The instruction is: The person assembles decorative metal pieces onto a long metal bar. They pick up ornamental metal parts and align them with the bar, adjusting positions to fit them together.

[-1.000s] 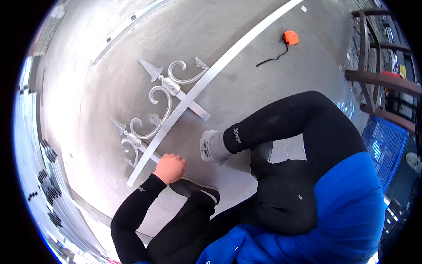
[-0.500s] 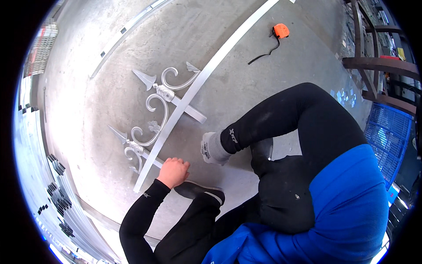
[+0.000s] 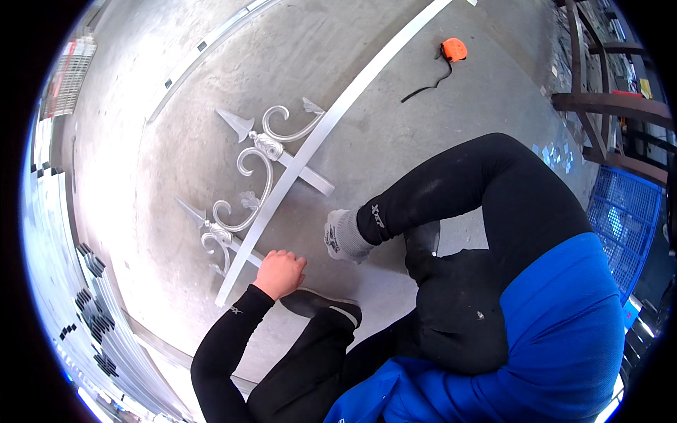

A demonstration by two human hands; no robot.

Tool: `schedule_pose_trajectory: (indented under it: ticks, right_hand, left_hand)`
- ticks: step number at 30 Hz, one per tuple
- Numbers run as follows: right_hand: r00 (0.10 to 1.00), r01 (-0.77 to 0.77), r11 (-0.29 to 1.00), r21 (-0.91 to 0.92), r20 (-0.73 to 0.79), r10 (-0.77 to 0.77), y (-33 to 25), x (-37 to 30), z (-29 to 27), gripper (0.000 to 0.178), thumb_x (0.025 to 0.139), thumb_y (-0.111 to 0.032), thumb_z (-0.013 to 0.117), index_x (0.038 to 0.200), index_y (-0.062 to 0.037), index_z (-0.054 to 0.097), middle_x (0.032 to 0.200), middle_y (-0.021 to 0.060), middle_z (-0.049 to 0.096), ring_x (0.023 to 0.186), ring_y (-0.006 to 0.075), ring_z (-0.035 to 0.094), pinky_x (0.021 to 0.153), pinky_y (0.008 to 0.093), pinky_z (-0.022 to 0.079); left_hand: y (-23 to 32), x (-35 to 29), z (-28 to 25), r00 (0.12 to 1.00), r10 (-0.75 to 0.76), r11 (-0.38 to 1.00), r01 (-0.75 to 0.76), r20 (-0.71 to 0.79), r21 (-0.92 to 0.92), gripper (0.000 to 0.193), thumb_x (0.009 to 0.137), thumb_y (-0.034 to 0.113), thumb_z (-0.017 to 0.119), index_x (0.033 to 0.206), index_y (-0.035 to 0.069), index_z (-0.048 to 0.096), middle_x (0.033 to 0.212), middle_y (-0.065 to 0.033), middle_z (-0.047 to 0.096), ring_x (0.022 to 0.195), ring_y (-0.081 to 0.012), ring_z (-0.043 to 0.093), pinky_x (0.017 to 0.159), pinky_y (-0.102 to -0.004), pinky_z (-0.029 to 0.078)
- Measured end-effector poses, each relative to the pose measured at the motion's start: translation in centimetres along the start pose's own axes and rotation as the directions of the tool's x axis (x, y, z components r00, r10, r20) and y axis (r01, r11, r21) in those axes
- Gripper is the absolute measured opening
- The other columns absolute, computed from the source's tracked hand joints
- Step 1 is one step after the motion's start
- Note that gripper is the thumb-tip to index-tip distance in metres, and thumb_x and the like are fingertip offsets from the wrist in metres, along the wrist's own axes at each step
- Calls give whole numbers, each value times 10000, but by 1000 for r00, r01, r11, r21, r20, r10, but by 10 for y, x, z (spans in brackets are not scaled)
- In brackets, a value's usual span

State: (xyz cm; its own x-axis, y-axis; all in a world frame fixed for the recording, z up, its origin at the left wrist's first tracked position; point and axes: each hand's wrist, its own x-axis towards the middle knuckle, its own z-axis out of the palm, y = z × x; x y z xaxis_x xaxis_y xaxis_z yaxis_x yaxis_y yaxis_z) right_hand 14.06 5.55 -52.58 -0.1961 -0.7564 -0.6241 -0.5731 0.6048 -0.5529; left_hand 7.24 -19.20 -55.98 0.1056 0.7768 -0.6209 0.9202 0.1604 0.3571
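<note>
At the lower left of the frame, curling the left hand (image 3: 280,273), bare and with knuckles upward, close against the end of the lower short bar (image 3: 255,260). At the centre, holding the right hand (image 3: 347,237), in a grey knitted glove, low over the floor (image 3: 395,120), below and apart from the end of the upper short bar (image 3: 315,180). Bending the grip inward on both sides, yet hiding the fingertips; cannot tell between pinching something and merely resting.

Left of centre, seeing the work laid out on the floor: a long pale strip (image 3: 300,162) slanting from lower left to the top edge, apparently passing over both short bars, with the spear-tipped upper finial (image 3: 268,146) and lower finial (image 3: 216,231) pointing to the upper left, and silver scrolls (image 3: 269,180) curling beside them.

For handling this well, probably needing a light, steady touch: nudging the lower bar by its end rather than tugging, turning it only a little at a time, and checking its angle against the strip. Watching, too, for any shifting of the scrolls. At the upper right, finding the orange tape measure (image 3: 455,49), useful for comparing gaps instead of trusting the eye.
</note>
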Motion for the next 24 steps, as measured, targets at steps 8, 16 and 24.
schedule_pose_trajectory:
  ticks: [8,16,24]
  right_hand:
    - [1000,-24,1000,20,-12,24,-1,-2,-1,371,889,-380,748,1146,-118,800,1108,90,783,1052,286,747,848,460,590]
    - [1000,-14,999,31,-16,15,1,-1,2,342,874,-366,755,1102,-115,804,1066,100,787,1025,294,754,838,454,587]
    - [999,-6,999,38,-31,7,2,1,3,318,876,-377,762,1058,-119,798,1036,105,790,1014,297,755,834,435,576]
  left_hand:
    - [2,-3,2,999,-1,1000,1,33,-19,260,837,338,777,970,124,717,892,-71,707,923,-281,700,822,-435,527]
    - [0,1,2,1000,4,1000,-4,-2,-4,249,830,341,777,926,121,712,868,-69,704,899,-274,700,805,-434,525]
    - [-1,-1,9,999,-12,999,14,45,-37,264,853,352,764,943,113,697,883,-91,704,921,-301,697,811,-450,523]
